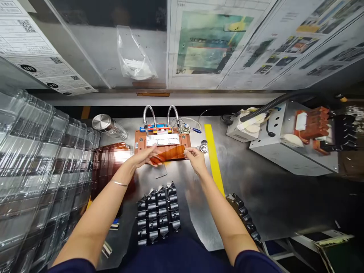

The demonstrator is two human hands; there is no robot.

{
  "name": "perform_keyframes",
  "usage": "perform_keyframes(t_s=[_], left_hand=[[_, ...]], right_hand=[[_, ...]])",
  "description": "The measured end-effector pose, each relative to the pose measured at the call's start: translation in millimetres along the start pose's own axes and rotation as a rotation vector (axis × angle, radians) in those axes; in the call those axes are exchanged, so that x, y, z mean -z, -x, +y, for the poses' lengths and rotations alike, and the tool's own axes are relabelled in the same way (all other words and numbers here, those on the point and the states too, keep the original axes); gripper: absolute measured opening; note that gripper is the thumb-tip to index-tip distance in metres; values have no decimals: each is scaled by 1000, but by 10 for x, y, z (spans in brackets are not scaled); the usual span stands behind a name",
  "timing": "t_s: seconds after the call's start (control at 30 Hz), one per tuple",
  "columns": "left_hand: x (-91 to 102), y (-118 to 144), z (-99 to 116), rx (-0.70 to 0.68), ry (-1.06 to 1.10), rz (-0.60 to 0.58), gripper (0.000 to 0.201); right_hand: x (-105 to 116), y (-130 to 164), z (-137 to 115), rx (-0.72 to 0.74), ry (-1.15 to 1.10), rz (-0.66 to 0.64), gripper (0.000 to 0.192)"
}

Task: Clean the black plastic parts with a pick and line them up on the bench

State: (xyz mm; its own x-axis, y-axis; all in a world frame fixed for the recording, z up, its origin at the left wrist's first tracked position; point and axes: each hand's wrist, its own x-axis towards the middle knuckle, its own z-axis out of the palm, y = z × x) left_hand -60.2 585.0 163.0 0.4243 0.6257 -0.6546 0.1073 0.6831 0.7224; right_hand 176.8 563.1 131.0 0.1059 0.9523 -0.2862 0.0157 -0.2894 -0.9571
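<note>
A strip of translucent orange film (174, 152) stretches between my two hands, over the front edge of a brown fixture block (138, 141). My left hand (144, 156) holds its left end, with some fingers behind the film. At its right end, my right hand (196, 158) pinches the film between thumb and fingertips. Just behind the film, a white perforated strip (162, 140) lies on the fixture. Two bendable metal hoses (148, 110) rise at the back of the fixture, and a blue-handled lever (195, 130) sticks out at its right.
Several rows of black moulded parts (158, 214) lie near my body. Red-brown translucent sheets (104, 170) and stacked clear trays (31, 170) stand left, a metal-capped bottle (109, 127) behind. Yellow tape (214, 161) runs along the metal table. A grey box machine (290, 151) stands right.
</note>
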Motion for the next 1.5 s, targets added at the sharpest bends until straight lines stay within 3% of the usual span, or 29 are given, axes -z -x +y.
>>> perform_keyframes(t_s=[0.07, 0.13, 0.27, 0.4, 0.77, 1.07, 1.13, 1.37, 1.5], left_hand=[[228, 178, -137, 14, 92, 133, 53], [324, 217, -243, 4, 148, 264, 39], [327, 29, -334, 26, 205, 475, 22], [365, -208, -280, 77, 215, 580, 29], [503, -373, -201, 182, 176, 634, 37], [478, -353, -163, 152, 181, 650, 25], [473, -352, -155, 131, 190, 663, 17], [494, -376, -168, 73, 205, 675, 37], [589, -352, -136, 101, 182, 602, 31]], right_hand=[[-125, -83, 129, -68, -50, 63, 34], [-247, -129, 204, -127, -82, 106, 33], [-399, -185, 214, -203, -93, 148, 25], [-433, -276, 155, -253, -73, 179, 19], [-490, -444, 112, -340, -62, 237, 16], [-486, -474, 75, -380, -52, 233, 18], [-478, -477, 79, -385, -49, 226, 19], [-452, -500, 116, -426, -12, 181, 21], [-353, -541, 108, -489, 38, 99, 23]])
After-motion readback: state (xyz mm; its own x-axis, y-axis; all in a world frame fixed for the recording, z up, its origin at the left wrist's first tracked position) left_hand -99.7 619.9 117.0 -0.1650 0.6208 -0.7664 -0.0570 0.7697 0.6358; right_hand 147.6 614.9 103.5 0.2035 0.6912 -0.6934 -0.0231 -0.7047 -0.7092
